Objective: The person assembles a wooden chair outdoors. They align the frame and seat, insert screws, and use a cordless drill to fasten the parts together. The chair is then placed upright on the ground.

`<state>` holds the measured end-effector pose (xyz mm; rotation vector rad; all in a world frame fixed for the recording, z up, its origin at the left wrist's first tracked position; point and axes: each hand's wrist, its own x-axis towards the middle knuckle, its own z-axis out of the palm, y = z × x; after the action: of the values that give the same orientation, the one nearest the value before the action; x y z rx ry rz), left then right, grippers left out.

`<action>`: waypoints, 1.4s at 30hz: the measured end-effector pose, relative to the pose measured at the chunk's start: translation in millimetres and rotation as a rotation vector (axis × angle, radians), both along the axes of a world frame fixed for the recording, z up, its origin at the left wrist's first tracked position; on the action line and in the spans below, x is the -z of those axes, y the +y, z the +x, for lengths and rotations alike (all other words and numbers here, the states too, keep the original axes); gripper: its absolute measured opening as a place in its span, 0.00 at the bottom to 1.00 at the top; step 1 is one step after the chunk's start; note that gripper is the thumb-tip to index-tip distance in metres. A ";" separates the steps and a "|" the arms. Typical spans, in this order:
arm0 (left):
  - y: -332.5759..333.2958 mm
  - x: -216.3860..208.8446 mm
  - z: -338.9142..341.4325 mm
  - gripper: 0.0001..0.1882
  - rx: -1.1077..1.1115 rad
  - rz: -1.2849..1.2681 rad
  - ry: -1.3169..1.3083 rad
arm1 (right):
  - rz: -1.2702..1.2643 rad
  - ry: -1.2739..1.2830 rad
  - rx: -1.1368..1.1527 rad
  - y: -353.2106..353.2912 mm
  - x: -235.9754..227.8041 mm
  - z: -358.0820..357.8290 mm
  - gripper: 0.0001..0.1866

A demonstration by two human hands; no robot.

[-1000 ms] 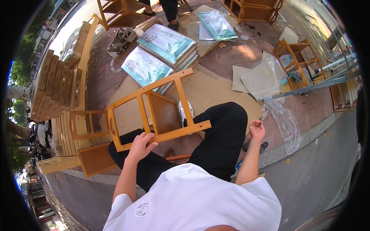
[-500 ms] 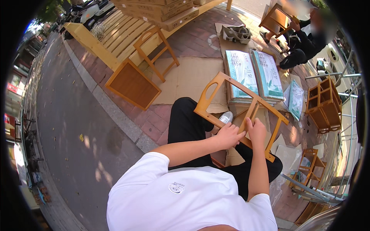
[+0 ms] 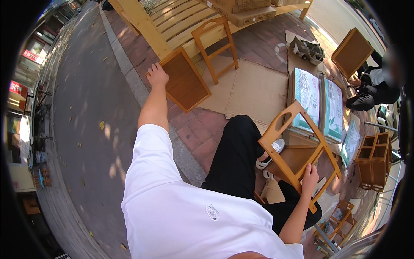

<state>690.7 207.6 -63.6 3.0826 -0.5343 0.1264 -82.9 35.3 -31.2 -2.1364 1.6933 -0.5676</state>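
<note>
My right hand (image 3: 309,178) is closed round the middle bar of a brown wooden side frame (image 3: 275,144) with an oval handle slot. The frame is tilted above my lap and right leg. Stretched out to the left, my left hand (image 3: 158,76) has its fingers curled at the left corner of a framed wooden panel (image 3: 183,77). That corner is hidden by the hand. The panel leans by the slatted bench. Beside it, a second wooden side frame (image 3: 211,54) stands against the bench. Behind the held frame a brown board (image 3: 286,159) shows near my feet.
Cartons lie on the slatted bench (image 3: 168,26). Flattened cardboard (image 3: 254,88) covers the paving. Plastic-wrapped packs (image 3: 307,97) and a grey-green bag (image 3: 308,51) lie ahead. Another person (image 3: 371,93) handles a wooden piece at right. A wooden shelf unit (image 3: 373,159) stands nearer.
My left hand has left the held frame and reached left to the panel. My right hand keeps the frame. The view has turned left, and the other person's wooden piece has changed its angle.
</note>
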 end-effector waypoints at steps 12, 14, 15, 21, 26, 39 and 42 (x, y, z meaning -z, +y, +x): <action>-4.6 -4.4 -30.0 0.29 0.026 0.030 -0.240 | 0.014 0.052 0.029 9.5 -15.0 1.9 0.24; -12.2 -29.8 -48.3 0.25 0.085 0.080 -0.151 | 0.010 0.047 0.036 11.9 -22.5 7.5 0.25; -10.3 -39.6 -52.5 0.23 0.153 0.112 -0.076 | 0.032 0.026 0.052 10.8 -24.1 10.0 0.25; -25.9 -49.2 -152.4 0.14 0.772 0.007 0.081 | 0.059 0.138 0.043 5.1 -30.3 22.2 0.32; -87.8 -109.5 -222.8 0.16 0.872 -0.186 0.101 | 0.091 0.167 0.020 5.1 -27.4 17.6 0.32; -182.4 8.8 -423.4 0.26 0.936 -0.530 0.802 | 0.070 -0.010 -0.023 7.8 -18.0 -36.3 0.31; -187.3 12.0 -442.6 0.28 0.863 -0.641 1.120 | 0.115 -0.056 0.032 6.9 -18.8 -45.5 0.31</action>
<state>248.1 20.3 -75.7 1.6640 -1.2475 -1.0716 -128.4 42.2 -12.4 -1.9984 1.6897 -0.5209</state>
